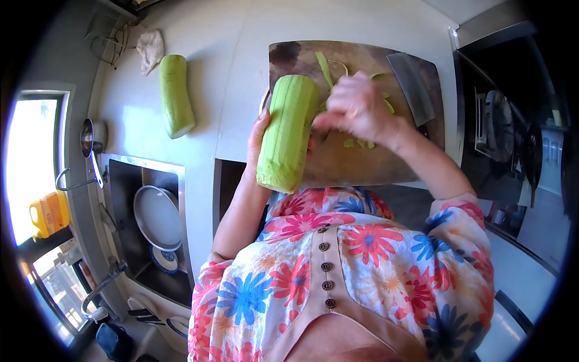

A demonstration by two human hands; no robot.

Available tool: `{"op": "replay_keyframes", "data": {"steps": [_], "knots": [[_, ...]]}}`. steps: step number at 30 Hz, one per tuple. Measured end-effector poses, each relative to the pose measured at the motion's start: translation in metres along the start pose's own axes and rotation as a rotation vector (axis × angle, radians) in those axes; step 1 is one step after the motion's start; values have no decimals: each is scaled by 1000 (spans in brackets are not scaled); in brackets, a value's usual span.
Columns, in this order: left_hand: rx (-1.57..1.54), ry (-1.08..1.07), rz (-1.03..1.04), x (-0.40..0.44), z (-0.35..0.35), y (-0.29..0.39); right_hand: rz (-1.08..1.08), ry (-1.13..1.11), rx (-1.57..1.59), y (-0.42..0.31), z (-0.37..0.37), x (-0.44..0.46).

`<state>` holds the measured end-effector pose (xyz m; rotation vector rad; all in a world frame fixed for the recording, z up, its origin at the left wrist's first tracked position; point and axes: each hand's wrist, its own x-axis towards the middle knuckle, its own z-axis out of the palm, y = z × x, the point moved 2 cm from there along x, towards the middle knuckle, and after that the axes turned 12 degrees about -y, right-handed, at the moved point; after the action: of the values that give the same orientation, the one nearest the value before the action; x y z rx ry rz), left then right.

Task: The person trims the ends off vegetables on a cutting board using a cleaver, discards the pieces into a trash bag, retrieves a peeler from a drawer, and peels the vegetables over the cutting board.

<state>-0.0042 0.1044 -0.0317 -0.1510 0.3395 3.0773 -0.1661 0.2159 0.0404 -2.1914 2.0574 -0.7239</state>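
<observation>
My left hand [258, 136] grips a thick, pale green gourd [286, 130] from its left side and underneath, holding it tilted up over the front left of a wooden cutting board [338, 169]. Long straight facets run down the gourd's skin. Just right of it, my right hand [359, 105] is closed and slightly blurred, its thumb side toward the gourd; whatever it holds is hidden. Thin green peelings [324, 67] lie scattered on the board behind and under my right hand. A wide-bladed cleaver [411, 84] rests along the board's right side.
A second green gourd [175, 96] lies on the white counter [211, 78] to the left, near a crumpled cloth [151, 51]. The sink [126, 199] at left holds a round metal pan [158, 217]. A small saucepan [93, 136] stands beside the window. A stove area is at far right.
</observation>
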Motion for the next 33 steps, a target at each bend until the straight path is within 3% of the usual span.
{"op": "replay_keyframes", "data": {"steps": [3,8,11,13,16,21,26,29,32,33], "knots": [[-88,346,192,17,30,-5,-32,-35,38,-28,6,5],[-32,-34,-27,6,0,-8,-19,126,51,22,14,11],[-102,-162,-109,-1,7,-15,205,74,-120,103,12,-9],[-50,-125,-68,-2,17,-9,446,19,-99,127,7,-24],[-19,-124,-4,-2,18,-6,450,39,-117,109,-5,-23],[206,97,-71,-2,-2,7,176,109,-4,46,-7,-8],[86,176,162,14,17,8,-20,-19,12,-28,7,2],[2,186,169,16,20,3,-67,-1,38,-34,12,8],[30,113,39,7,-4,-1,-80,-21,-140,-12,12,13],[71,71,-33,1,-1,-3,-23,104,49,18,15,14]]}}
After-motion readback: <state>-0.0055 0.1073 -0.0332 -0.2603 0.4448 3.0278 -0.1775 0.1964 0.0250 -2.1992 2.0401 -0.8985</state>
